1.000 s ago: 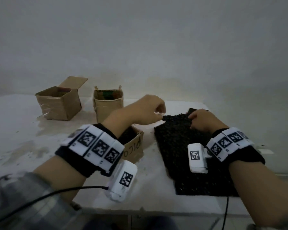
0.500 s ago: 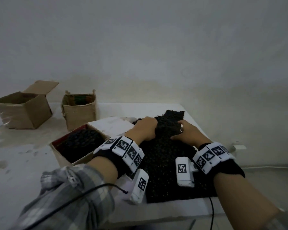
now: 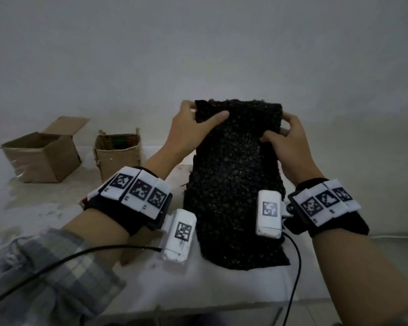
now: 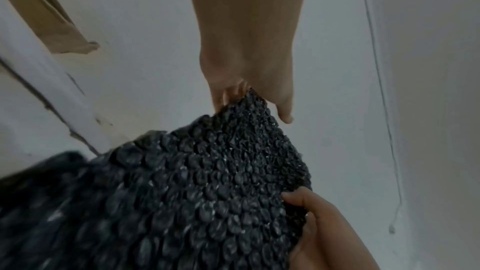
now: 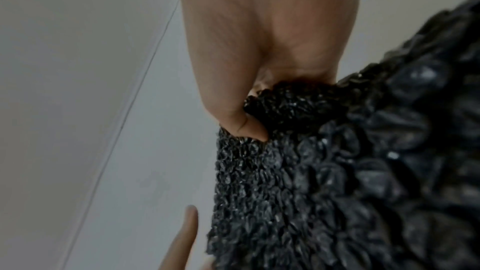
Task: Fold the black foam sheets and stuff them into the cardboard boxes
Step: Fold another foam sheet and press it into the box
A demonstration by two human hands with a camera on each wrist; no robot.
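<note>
Your left hand (image 3: 191,128) and right hand (image 3: 290,147) each pinch a top corner of the bumpy black foam sheet (image 3: 233,184), frame centre, lower edge on the white counter (image 3: 45,208), likely readying a fold.

No readable words, brands or numbers show. The only signs are black-and-white square code markers: 3 on the left wristband (image 3: 137,191), 3 on the right wristband (image 3: 325,200), and 1 on each white module (image 3: 181,232) under them.
</note>
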